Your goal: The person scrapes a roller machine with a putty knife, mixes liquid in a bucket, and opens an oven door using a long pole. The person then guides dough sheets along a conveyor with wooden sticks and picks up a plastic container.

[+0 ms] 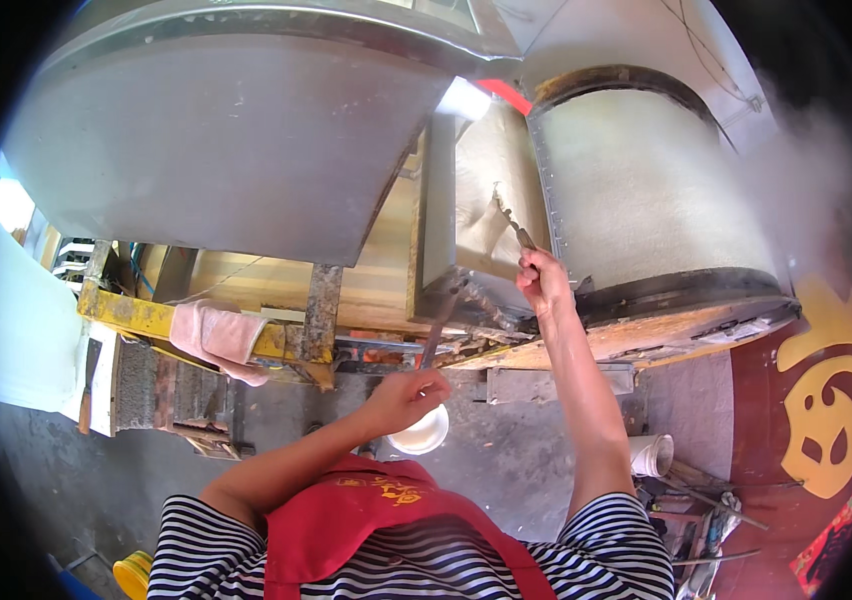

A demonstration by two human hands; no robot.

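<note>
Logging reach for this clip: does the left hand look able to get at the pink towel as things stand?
Probably yes: the pink towel hangs over the yellow beam, to the left of the left hand and a little forward, and nothing visible seems to block the way.

Dark-and-white stripes on the shirt (611,540); plain red on the apron (331,540), with yellow motifs (398,493). Grey-brown on the slim tool (523,236). Off-white on the drum-like surface (646,180); pale pink on the towel (212,336); yellow on the beam (126,312); maroon with yellow figures on the right-hand board (761,425).
</note>
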